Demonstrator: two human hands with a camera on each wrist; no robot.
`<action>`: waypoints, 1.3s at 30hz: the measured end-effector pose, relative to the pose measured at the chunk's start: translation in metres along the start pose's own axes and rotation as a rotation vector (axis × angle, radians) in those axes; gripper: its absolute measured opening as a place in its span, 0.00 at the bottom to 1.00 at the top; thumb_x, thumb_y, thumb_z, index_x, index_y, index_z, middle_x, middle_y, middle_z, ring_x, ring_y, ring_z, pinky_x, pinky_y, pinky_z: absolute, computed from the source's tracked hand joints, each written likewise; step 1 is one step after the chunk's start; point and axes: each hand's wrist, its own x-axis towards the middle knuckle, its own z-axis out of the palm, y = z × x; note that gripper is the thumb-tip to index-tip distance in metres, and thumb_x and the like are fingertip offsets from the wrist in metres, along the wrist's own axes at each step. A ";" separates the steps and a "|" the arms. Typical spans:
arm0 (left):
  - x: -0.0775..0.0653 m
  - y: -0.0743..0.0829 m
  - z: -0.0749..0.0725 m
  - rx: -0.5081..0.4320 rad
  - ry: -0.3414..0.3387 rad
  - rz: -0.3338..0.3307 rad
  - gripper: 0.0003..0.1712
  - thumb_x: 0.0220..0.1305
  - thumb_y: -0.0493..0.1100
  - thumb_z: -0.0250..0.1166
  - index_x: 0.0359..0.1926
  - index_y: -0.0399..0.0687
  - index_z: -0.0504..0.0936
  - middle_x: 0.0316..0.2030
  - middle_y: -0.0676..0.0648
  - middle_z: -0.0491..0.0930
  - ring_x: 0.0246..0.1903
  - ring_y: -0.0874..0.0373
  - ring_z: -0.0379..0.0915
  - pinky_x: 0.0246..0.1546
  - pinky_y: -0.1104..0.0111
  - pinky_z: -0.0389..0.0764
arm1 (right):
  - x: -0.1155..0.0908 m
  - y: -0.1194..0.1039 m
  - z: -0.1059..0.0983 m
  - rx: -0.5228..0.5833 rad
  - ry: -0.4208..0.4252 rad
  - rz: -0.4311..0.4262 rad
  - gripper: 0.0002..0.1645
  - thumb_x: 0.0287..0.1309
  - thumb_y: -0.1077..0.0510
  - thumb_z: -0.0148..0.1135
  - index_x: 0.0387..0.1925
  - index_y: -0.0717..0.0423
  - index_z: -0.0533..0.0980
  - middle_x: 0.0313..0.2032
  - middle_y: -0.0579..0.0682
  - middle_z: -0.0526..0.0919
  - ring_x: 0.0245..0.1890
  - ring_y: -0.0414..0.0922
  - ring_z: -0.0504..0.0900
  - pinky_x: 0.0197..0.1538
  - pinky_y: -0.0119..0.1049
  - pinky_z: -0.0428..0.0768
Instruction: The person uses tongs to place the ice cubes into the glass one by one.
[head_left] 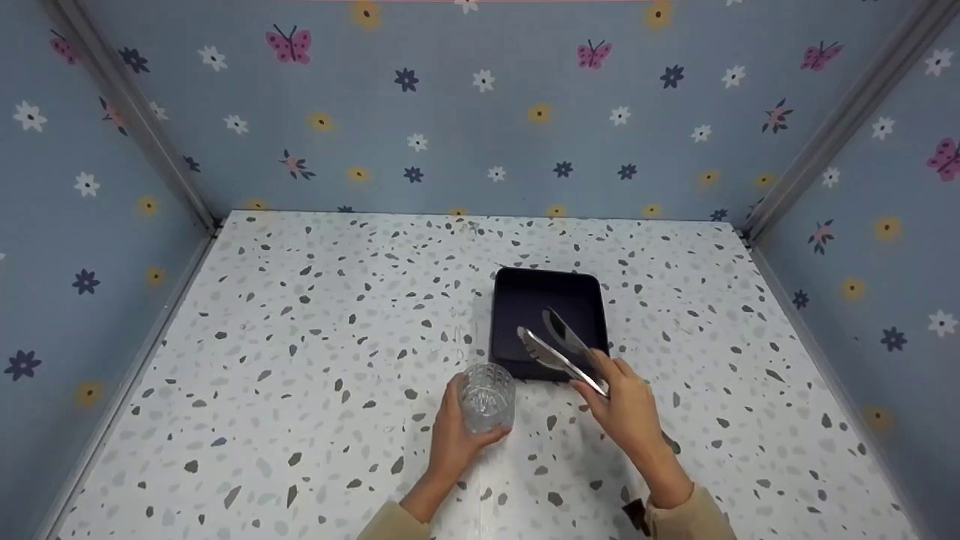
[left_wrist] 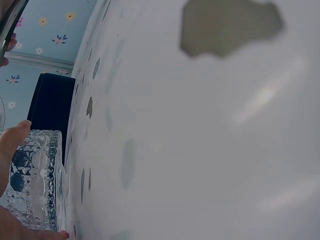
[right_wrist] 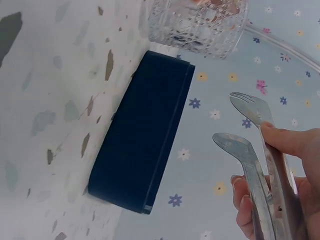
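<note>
A clear cut-glass tumbler [head_left: 489, 409] stands on the speckled table, and my left hand [head_left: 454, 442] curls its thumb and fingers round it. In the left wrist view the tumbler's [left_wrist: 37, 180] patterned side lies between thumb and fingers. My right hand [head_left: 624, 409] grips metal serving tongs [head_left: 566, 360], whose two arms are spread apart. One tip is toothed like a fork, the other spoon-like, and nothing sits between them. The tongs' [right_wrist: 255, 145] tips hover above a dark square tray [head_left: 547, 281], just beyond the tumbler.
The white speckled tabletop [head_left: 300, 360] runs back to a blue flowered wall panel [head_left: 480, 112]. Similar panels stand at the left and right sides. A small dark object [head_left: 637, 516] lies by the right sleeve, its kind unclear.
</note>
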 end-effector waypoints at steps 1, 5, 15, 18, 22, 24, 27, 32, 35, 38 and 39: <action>0.000 0.000 0.000 0.002 0.000 -0.001 0.57 0.31 0.54 0.76 0.60 0.38 0.55 0.55 0.37 0.64 0.53 0.45 0.63 0.52 0.56 0.66 | 0.000 0.002 0.000 0.000 0.009 0.009 0.29 0.41 0.53 0.70 0.46 0.62 0.74 0.29 0.53 0.76 0.15 0.41 0.67 0.21 0.41 0.71; 0.000 0.000 0.000 0.009 -0.001 -0.006 0.58 0.31 0.54 0.76 0.60 0.37 0.55 0.55 0.37 0.64 0.54 0.45 0.63 0.51 0.56 0.66 | 0.000 0.010 0.001 -0.012 0.044 0.049 0.29 0.40 0.53 0.70 0.45 0.64 0.75 0.29 0.55 0.77 0.19 0.49 0.74 0.24 0.46 0.74; 0.000 0.000 0.000 0.001 0.008 0.000 0.58 0.29 0.53 0.76 0.60 0.36 0.56 0.55 0.38 0.65 0.53 0.45 0.63 0.51 0.56 0.67 | 0.003 0.026 -0.001 -0.059 0.065 0.172 0.30 0.42 0.52 0.69 0.46 0.65 0.74 0.28 0.57 0.76 0.26 0.57 0.77 0.27 0.51 0.74; 0.000 -0.001 0.000 0.001 0.009 0.000 0.58 0.29 0.54 0.76 0.60 0.37 0.56 0.55 0.38 0.65 0.53 0.45 0.63 0.51 0.56 0.66 | 0.004 0.031 -0.002 -0.065 0.077 0.201 0.30 0.42 0.52 0.69 0.46 0.66 0.74 0.27 0.58 0.76 0.24 0.55 0.76 0.26 0.49 0.73; 0.000 -0.001 0.000 0.004 0.012 0.001 0.58 0.29 0.54 0.76 0.60 0.38 0.56 0.54 0.37 0.65 0.53 0.44 0.64 0.51 0.56 0.67 | 0.004 0.039 -0.002 -0.063 0.096 0.236 0.30 0.43 0.53 0.69 0.46 0.67 0.73 0.27 0.59 0.76 0.24 0.54 0.75 0.28 0.48 0.73; 0.000 0.000 0.000 0.004 0.013 -0.002 0.58 0.29 0.54 0.76 0.60 0.38 0.56 0.54 0.37 0.66 0.52 0.44 0.64 0.51 0.56 0.67 | 0.004 0.043 -0.001 -0.071 0.107 0.264 0.28 0.44 0.53 0.68 0.45 0.67 0.73 0.27 0.59 0.76 0.24 0.54 0.75 0.28 0.48 0.72; 0.001 0.001 -0.001 0.006 0.011 -0.004 0.58 0.29 0.54 0.77 0.60 0.38 0.56 0.54 0.37 0.66 0.52 0.44 0.64 0.51 0.56 0.67 | 0.005 0.048 0.000 -0.084 0.123 0.305 0.27 0.44 0.53 0.68 0.44 0.67 0.74 0.27 0.59 0.76 0.25 0.56 0.75 0.28 0.49 0.72; 0.001 0.001 -0.001 0.003 -0.005 -0.008 0.58 0.30 0.53 0.76 0.60 0.38 0.55 0.55 0.38 0.65 0.53 0.45 0.63 0.51 0.56 0.67 | 0.005 0.056 0.002 -0.097 0.127 0.353 0.26 0.45 0.53 0.67 0.41 0.68 0.73 0.26 0.61 0.75 0.27 0.59 0.76 0.29 0.52 0.72; 0.000 0.001 -0.001 0.001 -0.010 -0.002 0.58 0.31 0.53 0.76 0.61 0.37 0.55 0.55 0.38 0.64 0.54 0.45 0.62 0.52 0.57 0.66 | 0.005 0.062 0.003 -0.110 0.122 0.374 0.26 0.46 0.53 0.67 0.41 0.70 0.73 0.27 0.63 0.76 0.27 0.60 0.76 0.29 0.53 0.72; 0.000 0.000 -0.001 0.004 -0.005 0.007 0.58 0.31 0.52 0.76 0.61 0.36 0.55 0.55 0.38 0.64 0.54 0.45 0.62 0.52 0.57 0.66 | 0.005 0.068 0.004 -0.133 0.126 0.390 0.27 0.46 0.53 0.67 0.41 0.71 0.72 0.27 0.64 0.76 0.27 0.62 0.76 0.28 0.54 0.72; 0.000 0.000 -0.001 0.004 -0.005 0.006 0.58 0.30 0.52 0.76 0.61 0.36 0.55 0.55 0.38 0.64 0.54 0.45 0.62 0.52 0.57 0.66 | 0.005 0.070 0.005 -0.139 0.127 0.395 0.27 0.46 0.53 0.67 0.41 0.72 0.72 0.27 0.65 0.76 0.27 0.63 0.76 0.28 0.55 0.72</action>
